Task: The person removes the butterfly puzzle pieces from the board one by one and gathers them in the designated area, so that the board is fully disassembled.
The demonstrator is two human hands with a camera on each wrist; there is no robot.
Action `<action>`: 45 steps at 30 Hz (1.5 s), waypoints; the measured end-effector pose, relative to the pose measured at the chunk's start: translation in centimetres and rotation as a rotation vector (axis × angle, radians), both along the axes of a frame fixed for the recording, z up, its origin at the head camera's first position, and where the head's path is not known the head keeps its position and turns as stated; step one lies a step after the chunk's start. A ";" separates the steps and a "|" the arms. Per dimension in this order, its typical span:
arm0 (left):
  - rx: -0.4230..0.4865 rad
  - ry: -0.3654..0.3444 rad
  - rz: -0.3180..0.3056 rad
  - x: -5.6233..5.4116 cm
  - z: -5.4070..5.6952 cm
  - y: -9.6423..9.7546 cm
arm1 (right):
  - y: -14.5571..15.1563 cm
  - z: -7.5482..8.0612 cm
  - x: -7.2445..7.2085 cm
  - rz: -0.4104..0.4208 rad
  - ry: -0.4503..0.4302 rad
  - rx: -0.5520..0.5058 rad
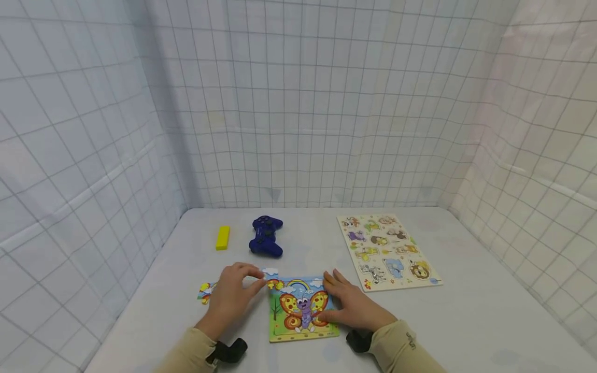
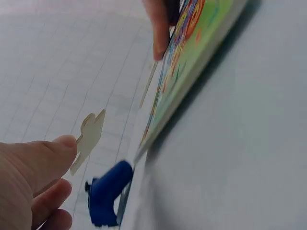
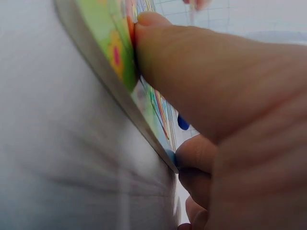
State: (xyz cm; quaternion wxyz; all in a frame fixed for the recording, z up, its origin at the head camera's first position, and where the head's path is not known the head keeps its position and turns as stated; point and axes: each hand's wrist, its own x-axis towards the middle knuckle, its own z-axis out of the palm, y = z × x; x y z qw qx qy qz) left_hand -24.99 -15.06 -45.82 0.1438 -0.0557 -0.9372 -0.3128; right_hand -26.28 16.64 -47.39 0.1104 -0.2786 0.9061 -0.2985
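Note:
My left hand [image 1: 233,290] pinches a jigsaw piece [image 2: 91,139] between thumb and fingers. In the left wrist view its pale, plain back and a rounded tab show. From the head view the piece overlaps the top left corner of a butterfly puzzle board [image 1: 305,316], which lies on the table. My right hand [image 1: 356,305] rests on the board's right side, thumb [image 3: 158,52] pressing on its printed face and fingertips at the top right corner. Partly behind the left hand lies another colourful piece [image 1: 205,292].
Beyond the left hand lie a blue game controller [image 1: 266,237] and a yellow block [image 1: 223,238]. An animal puzzle board [image 1: 389,252] lies at the right. Grid-patterned cloth walls [image 1: 298,103] enclose the white table [image 1: 466,321] at the back and sides.

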 end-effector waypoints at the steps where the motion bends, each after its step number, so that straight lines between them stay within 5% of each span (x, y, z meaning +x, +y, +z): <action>1: 0.001 0.005 0.009 0.1 0.0 -1.0 | 0.0 0.0 0.0 -0.002 0.001 0.006; 7: -0.006 -0.052 0.036 0.5 -0.9 -3.7 | 0.3 -0.4 -0.2 -0.029 0.016 0.042; 20: -0.078 -0.057 0.023 0.0 -2.1 -2.8 | 0.7 -0.7 -0.3 -0.025 0.014 0.018; 45: -0.104 -0.106 0.034 0.5 -2.5 -3.5 | 0.2 -0.6 -0.2 -0.003 0.017 0.010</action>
